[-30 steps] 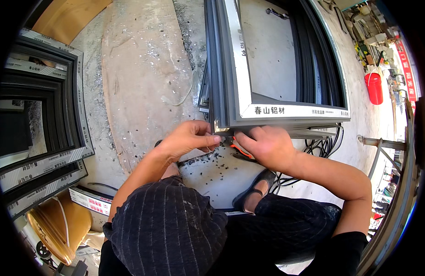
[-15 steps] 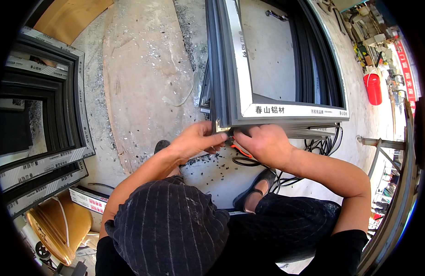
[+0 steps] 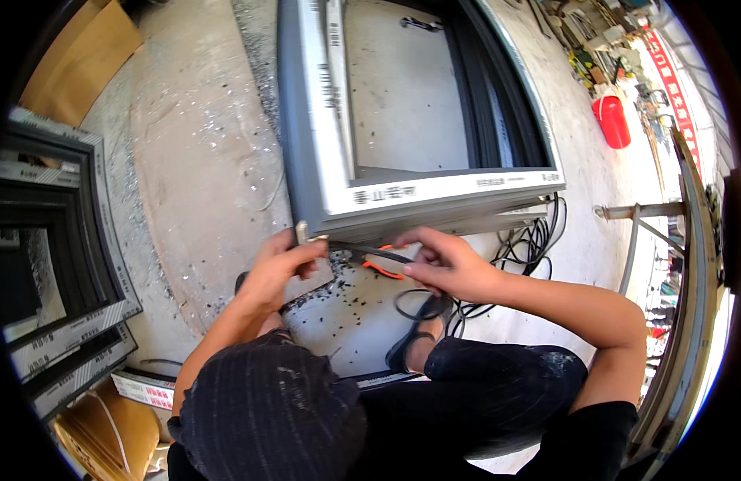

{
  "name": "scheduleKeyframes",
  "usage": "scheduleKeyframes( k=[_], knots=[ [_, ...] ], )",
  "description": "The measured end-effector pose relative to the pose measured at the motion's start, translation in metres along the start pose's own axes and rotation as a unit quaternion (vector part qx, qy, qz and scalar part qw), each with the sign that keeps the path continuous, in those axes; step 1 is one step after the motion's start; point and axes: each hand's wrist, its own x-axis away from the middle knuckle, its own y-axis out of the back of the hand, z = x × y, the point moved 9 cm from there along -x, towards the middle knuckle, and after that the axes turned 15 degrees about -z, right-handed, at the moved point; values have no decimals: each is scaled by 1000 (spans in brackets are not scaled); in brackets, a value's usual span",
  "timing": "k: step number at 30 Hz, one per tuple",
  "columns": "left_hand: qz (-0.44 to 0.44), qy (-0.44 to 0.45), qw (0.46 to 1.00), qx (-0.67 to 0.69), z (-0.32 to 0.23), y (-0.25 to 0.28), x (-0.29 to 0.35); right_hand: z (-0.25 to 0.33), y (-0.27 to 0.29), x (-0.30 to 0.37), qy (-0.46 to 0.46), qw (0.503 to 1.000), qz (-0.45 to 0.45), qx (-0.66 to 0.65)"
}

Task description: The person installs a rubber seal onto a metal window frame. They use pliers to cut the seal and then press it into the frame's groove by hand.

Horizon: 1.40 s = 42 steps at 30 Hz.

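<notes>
A stack of dark grey window frames [image 3: 310, 180] with white protective film stands in front of me. At its near left corner is a small pale metal corner piece [image 3: 310, 234]. My left hand [image 3: 272, 272] is beside this corner, fingers curled and thumb against the metal piece; what it pinches, if anything, is hidden. A thin black strip [image 3: 374, 252], like a rubber gasket, stretches from the corner to my right hand [image 3: 450, 263], which grips it with the forefinger raised. Orange-handled pliers [image 3: 384, 272] show just below the strip, partly covered by it.
Black cable [image 3: 526, 244] lies coiled by the stack's right side and near my foot. Black scraps [image 3: 346, 293] litter the floor. More film-covered frames [image 3: 118, 240] stand at left. A red bucket [image 3: 612, 124] and a metal rack [image 3: 679, 210] are at right.
My hands have moved apart, and the black strip now shows between them. The right hand has opened its forefinger outward. The whole view has shifted, so the frames appear further left.
</notes>
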Motion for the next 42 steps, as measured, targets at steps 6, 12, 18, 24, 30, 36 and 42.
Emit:
scheduleKeyframes(
  k=[6, 12, 18, 24, 30, 36, 42],
  knots=[
    [-104, -48, 990, 82, -13, 69, -19, -61, 95, 50, -56, 991, -121, 24],
    [-90, 0, 973, 214, -7, 96, -41, 28, 79, 41, 330, 777, -261, 469],
    [-81, -13, 983, 164, -14, 102, -37, 122, 116, 21, 476, 716, -215, 462],
    [-88, -36, 975, 199, -13, 105, -35, 71, 187, -54, 254, 770, -238, 535],
    [-116, -99, 983, 105, -40, 105, -11, 15, 179, -38, 329, 771, -315, 445],
    [-107, -114, 982, 101, -43, 121, 12, 9, 146, 17, 298, 773, -354, 434],
    [-66, -123, 990, 9, -55, 111, -20, -24, 137, 56, 255, 788, -377, 414]
  ],
)
